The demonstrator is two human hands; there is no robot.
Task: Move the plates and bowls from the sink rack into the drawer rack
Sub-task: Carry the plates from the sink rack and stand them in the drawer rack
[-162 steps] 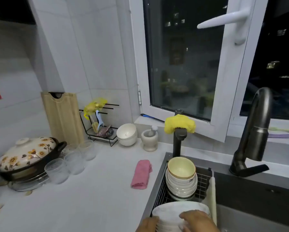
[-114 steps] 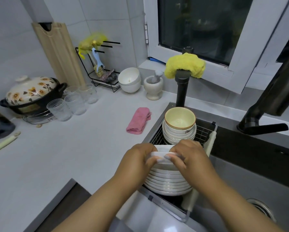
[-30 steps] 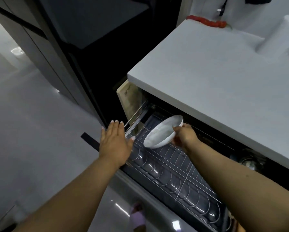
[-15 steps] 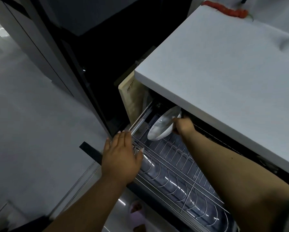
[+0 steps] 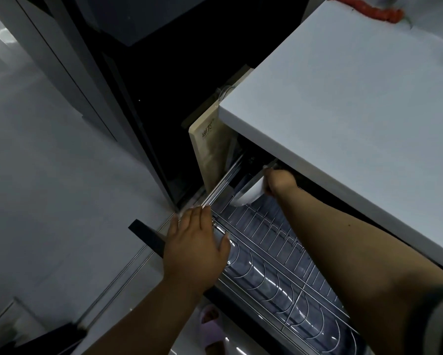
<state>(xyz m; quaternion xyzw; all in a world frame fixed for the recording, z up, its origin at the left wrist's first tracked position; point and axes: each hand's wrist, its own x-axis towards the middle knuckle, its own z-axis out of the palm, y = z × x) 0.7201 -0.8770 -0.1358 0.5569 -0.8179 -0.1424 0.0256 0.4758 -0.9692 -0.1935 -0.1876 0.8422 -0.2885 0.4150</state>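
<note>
The pulled-out drawer rack (image 5: pixel 279 254) of chrome wire runs from centre to lower right under the counter. My right hand (image 5: pixel 278 181) grips the rim of a white plate (image 5: pixel 247 194), which stands on edge at the rack's far end, partly under the counter edge. My left hand (image 5: pixel 194 247) rests flat, fingers straight, on the rack's front rail. The sink rack is out of view.
The white countertop (image 5: pixel 356 98) overhangs the drawer at upper right, with red chillies (image 5: pixel 369 10) at its far edge. A wooden cutting board (image 5: pixel 210 152) stands at the drawer's far end. Grey floor (image 5: pixel 48 175) lies to the left; a slipper (image 5: pixel 210 329) shows below.
My right hand has pushed the plate deeper toward the rack's far end, under the counter, and tipped it more upright. My left hand stays on the front rail.
</note>
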